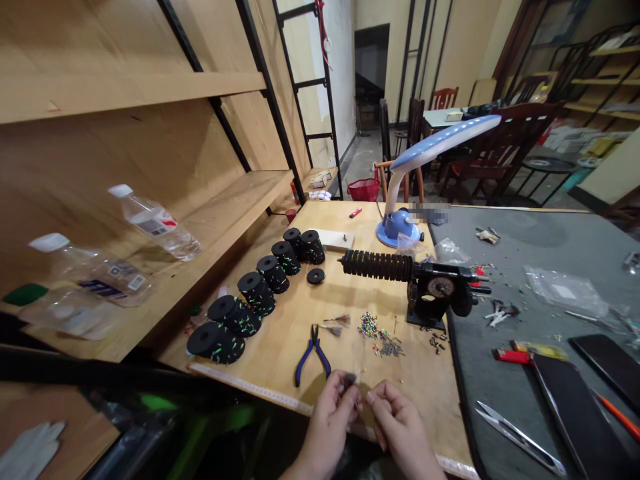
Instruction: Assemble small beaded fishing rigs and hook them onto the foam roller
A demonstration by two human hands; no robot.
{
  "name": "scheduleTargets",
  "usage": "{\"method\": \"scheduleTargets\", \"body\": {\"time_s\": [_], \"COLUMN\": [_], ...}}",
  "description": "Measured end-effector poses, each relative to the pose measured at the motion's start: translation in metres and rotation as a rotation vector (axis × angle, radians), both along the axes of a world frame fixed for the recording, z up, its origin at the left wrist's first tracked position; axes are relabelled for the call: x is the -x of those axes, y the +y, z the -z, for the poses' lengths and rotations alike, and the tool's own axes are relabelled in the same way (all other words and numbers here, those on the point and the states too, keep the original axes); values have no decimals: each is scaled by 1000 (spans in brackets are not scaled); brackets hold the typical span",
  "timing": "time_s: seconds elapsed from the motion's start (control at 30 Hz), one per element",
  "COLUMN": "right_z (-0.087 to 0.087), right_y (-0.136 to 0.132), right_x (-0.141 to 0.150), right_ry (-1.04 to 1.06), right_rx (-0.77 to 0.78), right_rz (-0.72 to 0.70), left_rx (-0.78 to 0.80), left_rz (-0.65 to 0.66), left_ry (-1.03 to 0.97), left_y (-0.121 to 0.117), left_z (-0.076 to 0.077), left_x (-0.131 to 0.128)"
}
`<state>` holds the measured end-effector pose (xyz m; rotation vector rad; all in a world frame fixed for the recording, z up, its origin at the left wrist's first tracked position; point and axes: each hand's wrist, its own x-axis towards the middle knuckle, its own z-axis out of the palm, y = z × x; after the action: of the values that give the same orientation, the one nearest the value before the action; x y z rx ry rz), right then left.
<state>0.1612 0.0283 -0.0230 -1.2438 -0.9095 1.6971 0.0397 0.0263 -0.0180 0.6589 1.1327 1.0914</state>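
At the near edge of the wooden table, my left hand (334, 415) pinches a small dark grey piece (351, 379) between thumb and fingers; its kind is too small to tell. Close beside it, my right hand (399, 419) has its thumb and forefinger pressed together, and whatever is between them cannot be made out. Blue-handled pliers (306, 365) lie just beyond my left hand, jaws pointing away. Past them are feathery tufts (340, 321). A pile of colored beads (371, 325) and a heap of small grey metal pieces (391, 348) lie farther from my right hand.
Black foam spools (256, 283) with bright flecks stand along the left. A black winding device (430, 290) carries a row of dark discs. Behind it stands a blue lamp (400, 227). Tweezers (520, 437) and lighters (515, 357) lie on the grey mat (500, 267).
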Motion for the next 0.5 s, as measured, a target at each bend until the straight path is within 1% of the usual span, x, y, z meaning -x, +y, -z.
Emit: {"method": "scheduleTargets", "body": {"time_s": [0.2, 0.3, 0.4, 0.5], "right_z": [-5, -4, -3, -2], "right_y": [-1, 1, 6, 10], "right_x": [-1, -4, -7, -6], "right_ry": [14, -15, -74, -88], "right_rx": [0, -10, -28, -18], "right_rz": [-11, 18, 76, 76], "left_rx": [63, 103, 90, 52], "left_rz": [-32, -29, 1, 29], "left_ry": [-28, -57, -79, -70], "left_y": [0, -1, -2, -3], "left_z": [1, 1, 1, 2], "left_x": [0, 1, 0, -1]}}
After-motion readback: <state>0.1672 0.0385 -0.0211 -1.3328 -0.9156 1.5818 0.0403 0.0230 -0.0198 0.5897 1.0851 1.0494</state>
